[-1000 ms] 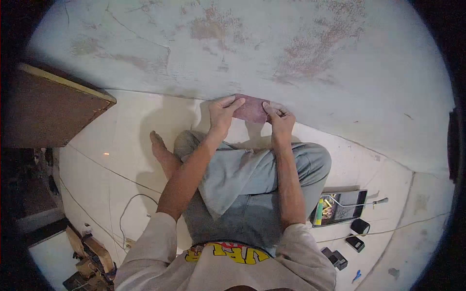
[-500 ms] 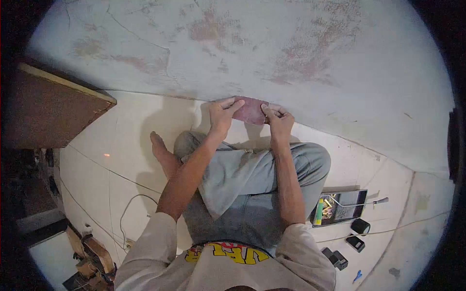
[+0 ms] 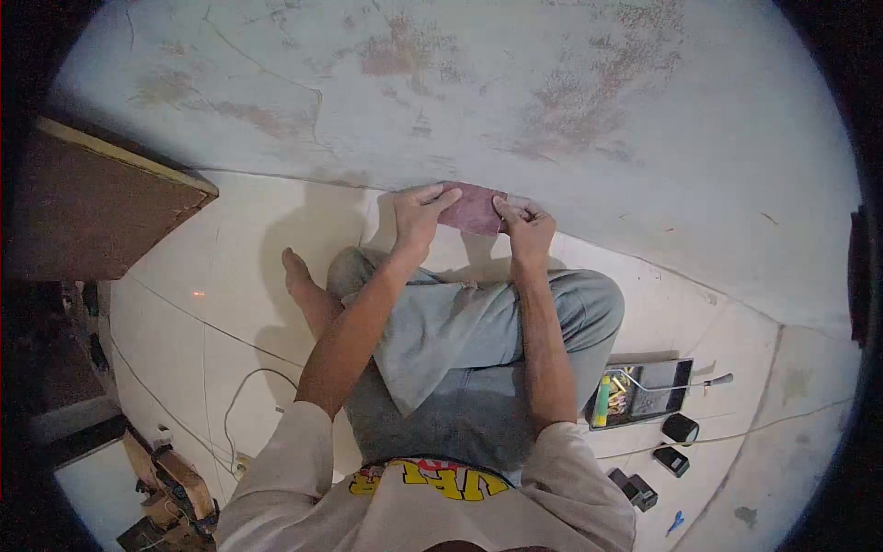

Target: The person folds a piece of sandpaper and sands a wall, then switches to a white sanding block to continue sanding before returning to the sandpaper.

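A dark red, flat rectangular sheet (image 3: 473, 211) is stretched between my two hands, close to the foot of the pale wall (image 3: 368, 120). My left hand (image 3: 418, 218) pinches its left edge between thumb and fingers. At the right edge, my right hand (image 3: 527, 227) has the sheet pinched in the same manner. Reddish, worn patches mark the wall above. The sheet is over the tiled floor (image 3: 239, 239), beyond my crossed legs.
Right of my knee lies a black tray (image 3: 662, 386) with a roller frame and several small items. Near it are black blocks (image 3: 681, 429) and a blue object (image 3: 676, 523). A brown panel (image 3: 101, 202) stands left; a cable (image 3: 235, 405) crosses the floor.
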Tool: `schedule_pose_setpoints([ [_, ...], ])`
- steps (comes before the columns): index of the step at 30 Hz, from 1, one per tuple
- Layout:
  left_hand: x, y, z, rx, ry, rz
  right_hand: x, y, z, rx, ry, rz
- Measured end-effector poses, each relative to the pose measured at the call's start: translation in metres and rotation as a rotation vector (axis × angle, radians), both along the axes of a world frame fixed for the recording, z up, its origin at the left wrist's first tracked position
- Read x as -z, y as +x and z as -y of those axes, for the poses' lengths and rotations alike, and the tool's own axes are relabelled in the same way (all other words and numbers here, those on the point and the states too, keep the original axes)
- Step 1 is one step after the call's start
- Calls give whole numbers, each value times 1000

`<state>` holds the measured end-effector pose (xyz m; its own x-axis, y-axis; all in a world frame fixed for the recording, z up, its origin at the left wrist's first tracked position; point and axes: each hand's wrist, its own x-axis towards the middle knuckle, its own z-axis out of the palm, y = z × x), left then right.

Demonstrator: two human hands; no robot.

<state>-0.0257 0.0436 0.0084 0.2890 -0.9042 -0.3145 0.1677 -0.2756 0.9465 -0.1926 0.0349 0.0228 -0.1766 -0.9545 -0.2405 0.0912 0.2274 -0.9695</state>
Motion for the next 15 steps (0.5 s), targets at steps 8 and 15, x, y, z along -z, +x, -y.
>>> schedule_pose_setpoints([
  [8, 3, 3, 0, 48, -32, -34, -8, 3, -3, 13, 15, 55],
  [15, -19, 10, -3, 100, -18, -172, -38, 7, -9, -481, 369, 49],
])
